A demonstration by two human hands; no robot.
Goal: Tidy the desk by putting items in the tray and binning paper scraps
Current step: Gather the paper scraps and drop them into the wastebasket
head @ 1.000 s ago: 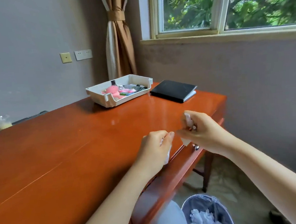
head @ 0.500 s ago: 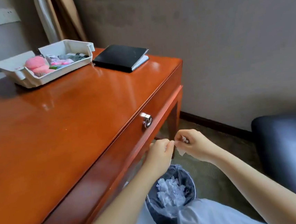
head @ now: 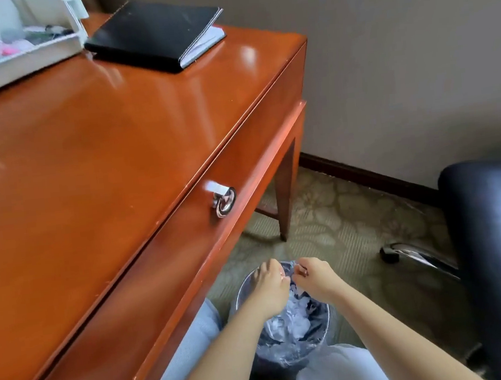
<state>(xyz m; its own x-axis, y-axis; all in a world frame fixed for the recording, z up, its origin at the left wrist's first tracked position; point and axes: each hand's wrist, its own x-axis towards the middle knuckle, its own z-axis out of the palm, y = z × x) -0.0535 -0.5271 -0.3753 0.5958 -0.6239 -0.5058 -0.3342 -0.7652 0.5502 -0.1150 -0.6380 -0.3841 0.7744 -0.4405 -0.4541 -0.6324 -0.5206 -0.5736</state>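
Both my hands hover close together just above a wastebin [head: 325,329] lined with a dark bag, which stands on the floor between my knees. My left hand [head: 269,289] is curled into a fist, and little of its paper scrap shows. My right hand [head: 316,280] pinches a small white paper scrap [head: 299,290] that hangs over the opening. Crumpled white paper [head: 289,321] fills the bin. The white tray [head: 16,63], with pink and dark items inside, sits at the desk's far left.
A black notebook [head: 151,31] lies on the glossy wooden desk [head: 87,159] beside the tray. A chrome drawer knob [head: 224,200] juts from the desk front above the bin. A black office chair [head: 493,243] with a chrome base [head: 414,255] stands at the right.
Both hands came off the desk edge and dropped down to the bin with the scraps. My view tilted down from the window to the floor.
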